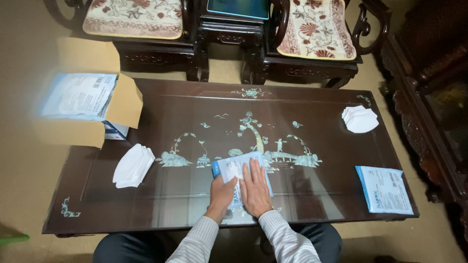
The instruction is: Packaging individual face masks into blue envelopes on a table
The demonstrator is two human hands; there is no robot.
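A flat blue-and-white packet [240, 170] is lying on the dark wooden table [312, 204], near the front edge and just below the pearl-coloured inlay picture [251, 136]. The packet is pressed down by both hands. The left hand [222, 191] is laid on its lower left part, with the fingers bent a little and kept close together. The right hand [254, 187] is laid flat on its right half, the fingers stretched out and almost together, palm down. Nothing is gripped by either hand; both only rest on the packet. Striped sleeves [285, 241] are seen at both wrists.

A stack of white folded masks [132, 165] is placed at the left, well apart from the hands. A second white stack [360, 119] is found at the far right. Another blue-and-white packet [385, 189] lies at the right front corner. An open cardboard box [87, 109] with more packets stands at the left end
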